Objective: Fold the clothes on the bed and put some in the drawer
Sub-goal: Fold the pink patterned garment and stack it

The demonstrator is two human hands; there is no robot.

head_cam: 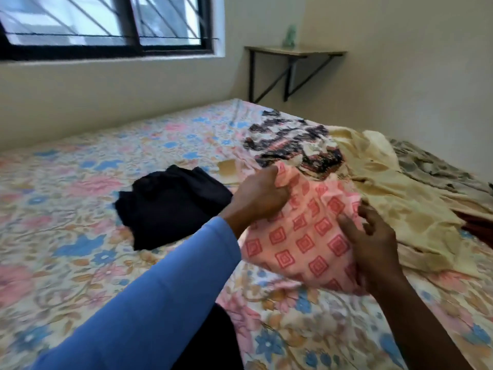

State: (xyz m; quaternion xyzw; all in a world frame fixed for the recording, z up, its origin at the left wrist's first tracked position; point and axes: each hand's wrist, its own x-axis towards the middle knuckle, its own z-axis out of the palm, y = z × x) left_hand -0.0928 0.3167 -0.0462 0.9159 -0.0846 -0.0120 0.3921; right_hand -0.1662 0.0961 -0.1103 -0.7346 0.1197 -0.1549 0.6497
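Nearest us, our blue sleeve (149, 297) reaches across the floral bedsheet (66, 198). Our left hand (257, 194) clutches the top edge of the pink garment (306, 236), fingers bunched into the cloth. Our right hand (373, 244) lies on the garment's right side with its fingers curled over the edge; through the blur it seems to be holding the cloth rather than only touching it. The garment sits on the bed between both hands. Just left of it lies a folded black garment (170, 206). Behind are a dark patterned garment (288, 140) and crumpled cream fabric (386, 188). Farther off we see a wall shelf (293, 52) and a window (106, 22).
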